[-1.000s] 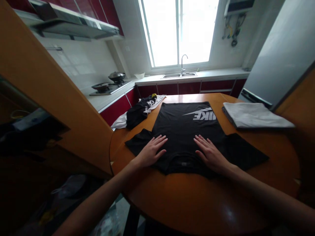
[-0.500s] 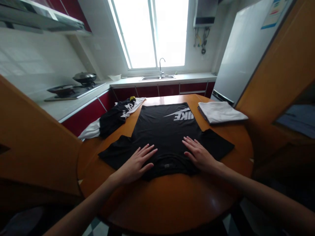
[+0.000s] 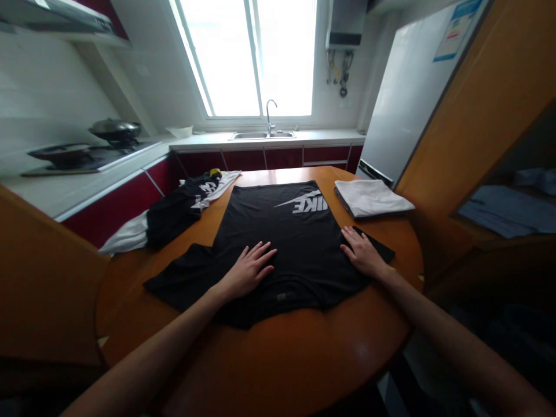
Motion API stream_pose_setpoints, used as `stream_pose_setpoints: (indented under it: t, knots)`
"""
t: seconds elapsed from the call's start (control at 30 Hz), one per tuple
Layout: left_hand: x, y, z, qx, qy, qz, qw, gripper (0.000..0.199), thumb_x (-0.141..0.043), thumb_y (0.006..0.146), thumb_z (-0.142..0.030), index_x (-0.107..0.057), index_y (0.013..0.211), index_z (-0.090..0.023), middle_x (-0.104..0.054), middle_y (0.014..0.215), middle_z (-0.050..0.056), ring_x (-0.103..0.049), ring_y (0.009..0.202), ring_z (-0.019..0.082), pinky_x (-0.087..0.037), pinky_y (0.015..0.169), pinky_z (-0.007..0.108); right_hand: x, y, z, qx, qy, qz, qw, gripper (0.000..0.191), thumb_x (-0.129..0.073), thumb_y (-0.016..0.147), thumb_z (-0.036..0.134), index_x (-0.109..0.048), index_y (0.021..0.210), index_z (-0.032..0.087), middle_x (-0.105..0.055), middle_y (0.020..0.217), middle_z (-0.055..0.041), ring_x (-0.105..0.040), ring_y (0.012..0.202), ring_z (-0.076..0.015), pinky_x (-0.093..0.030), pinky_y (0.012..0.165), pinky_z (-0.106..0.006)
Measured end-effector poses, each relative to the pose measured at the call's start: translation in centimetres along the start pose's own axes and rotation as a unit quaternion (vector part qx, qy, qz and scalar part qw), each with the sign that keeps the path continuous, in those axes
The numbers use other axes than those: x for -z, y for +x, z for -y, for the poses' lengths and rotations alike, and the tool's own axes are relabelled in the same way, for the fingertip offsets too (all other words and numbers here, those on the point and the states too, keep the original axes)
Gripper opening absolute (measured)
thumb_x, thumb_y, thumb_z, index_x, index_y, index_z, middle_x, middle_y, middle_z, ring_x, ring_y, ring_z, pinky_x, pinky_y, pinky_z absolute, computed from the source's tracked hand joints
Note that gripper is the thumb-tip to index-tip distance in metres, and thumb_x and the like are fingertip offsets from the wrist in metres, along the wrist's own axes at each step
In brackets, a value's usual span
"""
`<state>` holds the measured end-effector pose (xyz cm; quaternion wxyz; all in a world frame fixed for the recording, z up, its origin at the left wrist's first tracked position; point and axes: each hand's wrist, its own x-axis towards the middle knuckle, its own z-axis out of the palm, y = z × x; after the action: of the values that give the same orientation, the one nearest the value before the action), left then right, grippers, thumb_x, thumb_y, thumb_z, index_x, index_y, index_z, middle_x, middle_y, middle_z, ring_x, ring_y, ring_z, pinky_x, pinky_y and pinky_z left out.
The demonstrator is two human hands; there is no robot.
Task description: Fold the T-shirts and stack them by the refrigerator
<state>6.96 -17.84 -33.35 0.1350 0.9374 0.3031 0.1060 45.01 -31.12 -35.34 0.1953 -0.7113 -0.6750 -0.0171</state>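
Note:
A black T-shirt [image 3: 278,231] lies spread flat on the round wooden table [image 3: 286,359], its collar toward me and its white lettering at the far side, upside down. My left hand [image 3: 246,270] rests on the shirt left of the collar, fingers apart, holding nothing. Flat near the base of the right sleeve lies my right hand [image 3: 362,253], its fingers also spread and nothing in it. Part of that sleeve is hidden under the hand and forearm.
A crumpled black and white garment [image 3: 174,217] lies at the table's left edge. Folded white cloth [image 3: 373,198] sits at the back right. Beyond are a counter with a sink [image 3: 264,135], a stove with pans [image 3: 115,130] and a fridge [image 3: 408,92].
My right hand has slid outward from beside the collar to the right sleeve's base. My left hand has moved slightly forward on the shirt. The view has shifted to the right.

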Motion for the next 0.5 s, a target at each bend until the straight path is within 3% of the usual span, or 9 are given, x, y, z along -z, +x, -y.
stream_pose_setpoints:
  t: [0.13, 0.33, 0.5]
  knots:
    - [-0.4, -0.3, 0.4, -0.004, 0.002, -0.005, 1.000, 0.050, -0.047, 0.102, -0.049, -0.047, 0.150, -0.035, -0.037, 0.161, 0.003, -0.026, 0.152, 0.029, -0.016, 0.123, 0.058, 0.6, -1.1, 2.1, 0.013, 0.015, -0.027, 0.999, 0.057, -0.032, 0.104, 0.042, -0.036, 0.156, 0.021, -0.034, 0.162, -0.0127, -0.025, 0.152, -0.0269, -0.024, 0.120, -0.056]
    - [-0.3, -0.1, 0.2, 0.000, 0.008, -0.006, 1.000, 0.049, -0.045, 0.102, -0.049, -0.048, 0.149, -0.034, -0.036, 0.162, 0.003, -0.024, 0.152, 0.029, -0.016, 0.123, 0.057, 1.3, -3.1, 4.2, 0.086, -0.001, 0.066, 0.994, 0.056, -0.037, 0.104, 0.046, -0.040, 0.155, 0.022, -0.030, 0.164, -0.0111, -0.020, 0.153, -0.0269, -0.019, 0.121, -0.058]
    - [0.2, -0.3, -0.5, -0.005, 0.010, -0.025, 1.000, 0.050, -0.041, 0.103, -0.050, -0.050, 0.148, -0.028, -0.034, 0.163, 0.005, -0.021, 0.153, 0.027, -0.017, 0.124, 0.053, 3.5, -1.9, 5.9, 0.061, 0.028, -0.015, 0.998, 0.056, -0.034, 0.105, 0.045, -0.039, 0.155, 0.021, -0.031, 0.163, -0.0114, -0.022, 0.153, -0.0259, -0.021, 0.122, -0.055]
